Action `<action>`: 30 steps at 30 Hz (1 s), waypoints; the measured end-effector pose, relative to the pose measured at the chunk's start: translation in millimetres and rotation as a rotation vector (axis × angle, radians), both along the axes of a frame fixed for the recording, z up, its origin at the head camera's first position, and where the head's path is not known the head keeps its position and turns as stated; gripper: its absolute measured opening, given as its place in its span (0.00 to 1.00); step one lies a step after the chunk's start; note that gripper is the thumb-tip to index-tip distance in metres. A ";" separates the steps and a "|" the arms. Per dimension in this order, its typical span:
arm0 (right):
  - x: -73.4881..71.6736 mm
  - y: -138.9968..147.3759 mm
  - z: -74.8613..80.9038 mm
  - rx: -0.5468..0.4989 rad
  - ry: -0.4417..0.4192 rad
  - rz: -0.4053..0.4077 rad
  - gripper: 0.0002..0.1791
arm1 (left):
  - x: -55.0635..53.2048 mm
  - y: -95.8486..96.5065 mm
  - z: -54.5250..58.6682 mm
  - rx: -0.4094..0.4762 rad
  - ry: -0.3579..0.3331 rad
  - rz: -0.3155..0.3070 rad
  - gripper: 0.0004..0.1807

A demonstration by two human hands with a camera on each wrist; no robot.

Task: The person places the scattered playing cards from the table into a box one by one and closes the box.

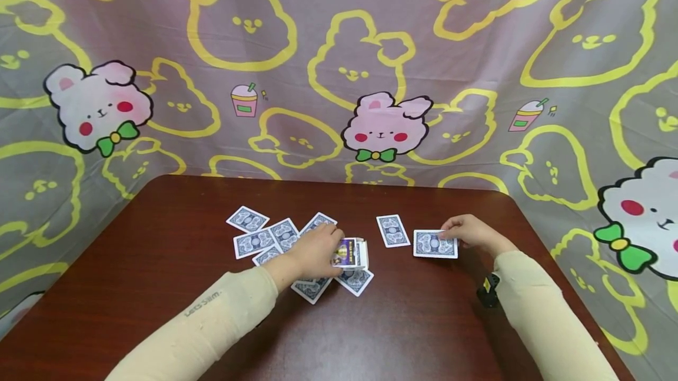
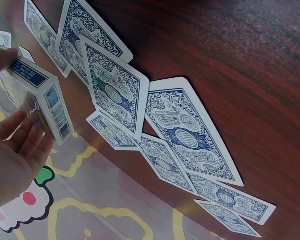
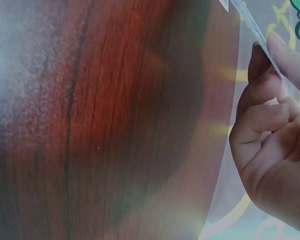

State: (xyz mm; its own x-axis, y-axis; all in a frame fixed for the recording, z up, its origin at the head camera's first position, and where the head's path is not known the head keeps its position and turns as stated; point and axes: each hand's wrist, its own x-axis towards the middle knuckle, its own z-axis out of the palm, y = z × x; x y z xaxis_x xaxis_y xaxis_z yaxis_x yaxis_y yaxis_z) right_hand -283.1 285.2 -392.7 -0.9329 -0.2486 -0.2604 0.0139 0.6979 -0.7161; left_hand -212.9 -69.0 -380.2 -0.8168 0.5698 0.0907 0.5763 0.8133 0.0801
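My left hand (image 1: 316,251) grips a playing-card box (image 1: 347,253) between thumb and fingers, above the table's middle. In the left wrist view the printed end of the box (image 2: 40,95) faces the camera. On the right side, my right hand (image 1: 474,232) pinches a playing card (image 1: 431,244) by its right edge, its patterned blue back showing. Seen edge-on in the right wrist view, the card (image 3: 257,35) sits between thumb and fingers; whether it is one card or more I cannot tell. Another face-down card (image 1: 393,231) lies between the two hands.
Several face-down cards (image 1: 254,243) overlap on the brown table (image 1: 201,287) around and left of my left hand. One card (image 1: 356,281) lies partly beneath the box. A cartoon-print cloth (image 1: 296,92) hangs along the table's far edge and sides.
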 end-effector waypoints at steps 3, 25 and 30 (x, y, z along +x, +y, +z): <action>0.8 -1.0 0.4 0.000 -0.018 0.004 0.16 | 0.1 0.3 0.2 -0.005 -0.001 -0.003 0.32; 21.4 -78.8 10.0 -0.263 -0.093 0.008 0.11 | 0.2 3.0 -3.2 -0.017 0.042 -0.022 0.31; 25.1 -90.1 9.7 -0.262 -0.072 0.032 0.09 | 0.1 4.3 -3.1 -0.012 0.051 -0.030 0.32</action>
State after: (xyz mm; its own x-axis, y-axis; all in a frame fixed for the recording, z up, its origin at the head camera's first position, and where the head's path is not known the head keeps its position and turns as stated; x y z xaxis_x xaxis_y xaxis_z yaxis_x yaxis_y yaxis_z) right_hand -257.9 195.0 -383.0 -0.9051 -0.3453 -0.2482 0.0520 0.4896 -0.8704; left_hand -212.7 -64.7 -383.4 -0.7936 0.5956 0.1247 0.6039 0.7960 0.0408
